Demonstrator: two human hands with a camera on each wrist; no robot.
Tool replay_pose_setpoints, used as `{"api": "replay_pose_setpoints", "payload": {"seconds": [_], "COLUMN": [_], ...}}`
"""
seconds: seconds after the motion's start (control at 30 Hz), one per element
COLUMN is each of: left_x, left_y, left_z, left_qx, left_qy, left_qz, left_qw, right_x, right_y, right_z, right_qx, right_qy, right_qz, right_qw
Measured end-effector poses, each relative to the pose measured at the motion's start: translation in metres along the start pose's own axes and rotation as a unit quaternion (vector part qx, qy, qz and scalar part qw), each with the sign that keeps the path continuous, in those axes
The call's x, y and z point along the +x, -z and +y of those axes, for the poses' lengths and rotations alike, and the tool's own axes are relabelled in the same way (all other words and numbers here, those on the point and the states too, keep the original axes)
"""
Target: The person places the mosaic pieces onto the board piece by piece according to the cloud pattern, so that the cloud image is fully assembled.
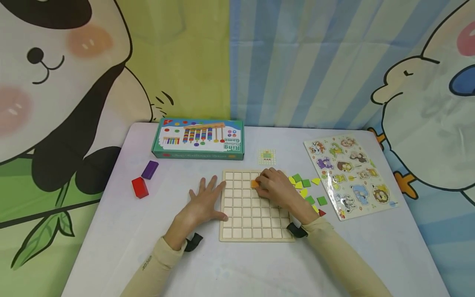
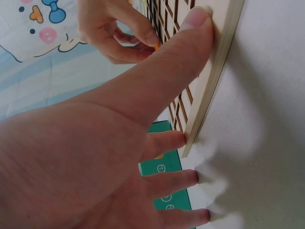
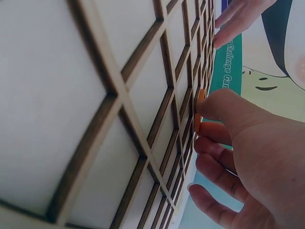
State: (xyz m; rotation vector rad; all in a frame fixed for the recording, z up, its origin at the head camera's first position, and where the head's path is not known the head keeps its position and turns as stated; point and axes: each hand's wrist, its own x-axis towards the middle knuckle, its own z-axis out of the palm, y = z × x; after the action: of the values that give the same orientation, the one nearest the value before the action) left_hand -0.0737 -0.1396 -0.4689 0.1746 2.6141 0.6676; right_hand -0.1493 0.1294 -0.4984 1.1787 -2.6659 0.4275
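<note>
Wooden grid board (image 1: 252, 222): pale, square cells in rows, lies flat at centre of the frame on the white table (image 1: 122, 231). One orange tile (image 1: 254, 184) sits in a cell in the board's upper middle; cells that can be seen around it look bare.

Right hand (image 1: 276, 190): over the board's upper right part, fingers curled, fingertips pinching the orange tile at its cell. Right wrist view shows thumb and forefinger on the tile's edge against the grid.

Left hand (image 1: 205, 203): flat, fingers spread and straight, holding nothing. Palm on the table at the board's left edge; left wrist view shows the thumb (image 2: 190, 38) pressed on the board's rim.

Loose green, yellow and red tiles (image 1: 307, 190) lie just right of the board, animal puzzle (image 1: 349, 175) further right. Game box (image 1: 198, 139) is above the board, red block (image 1: 139, 187) and purple block (image 1: 150, 169) at left.
</note>
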Motion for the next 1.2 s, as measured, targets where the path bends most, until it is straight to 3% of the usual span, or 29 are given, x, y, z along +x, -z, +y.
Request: {"api": "replay_pose_setpoints", "payload": {"seconds": [0.43,0.7,0.97,1.2], "left_x": [0.001,0.000,0.000,0.000], "left_y": [-0.001,0.001,0.001,0.001], "left_z": [0.002,0.000,-0.002,-0.002], "left_qx": [0.001,0.003,0.000,0.002], "left_qy": [-0.003,0.001,-0.002,-0.002], "left_qz": [-0.001,-0.005,-0.006,-0.008], "left_qw": [1.0000,1.0000,1.0000,1.0000], "right_x": [-0.003,-0.008,-0.029,-0.052], "right_y": [0.003,0.007,0.025,0.040], "right_z": [0.000,0.006,0.028,0.053], "right_qx": [0.011,0.024,0.030,-0.001], "right_qy": [-0.013,-0.009,-0.047,-0.077], "right_qz": [-0.020,0.008,0.026,0.027], "right_qw": [1.000,1.000,0.998,0.997]}}
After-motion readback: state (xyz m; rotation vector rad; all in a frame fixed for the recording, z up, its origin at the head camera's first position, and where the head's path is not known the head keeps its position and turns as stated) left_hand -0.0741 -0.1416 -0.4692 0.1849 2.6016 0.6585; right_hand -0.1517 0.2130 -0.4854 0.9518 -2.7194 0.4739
